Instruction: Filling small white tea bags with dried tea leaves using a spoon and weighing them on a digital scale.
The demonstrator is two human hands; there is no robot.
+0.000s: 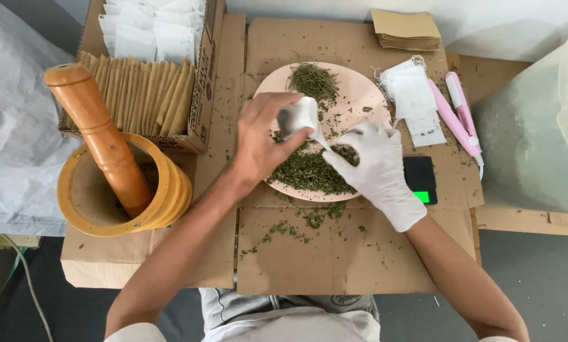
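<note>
small white sachet (open), tilted, above pink plate

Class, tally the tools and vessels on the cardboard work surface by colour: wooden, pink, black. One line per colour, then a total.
Wooden: 2, the mortar and the pestle
Pink: 2, the round plate of dried herbs and the heat sealer
Black: 1, the small scale
Total: 5

Left hand clenched, right hand pinching

Flattened brown cardboard covers the work surface — grey floor below, pale wall behind.
</note>
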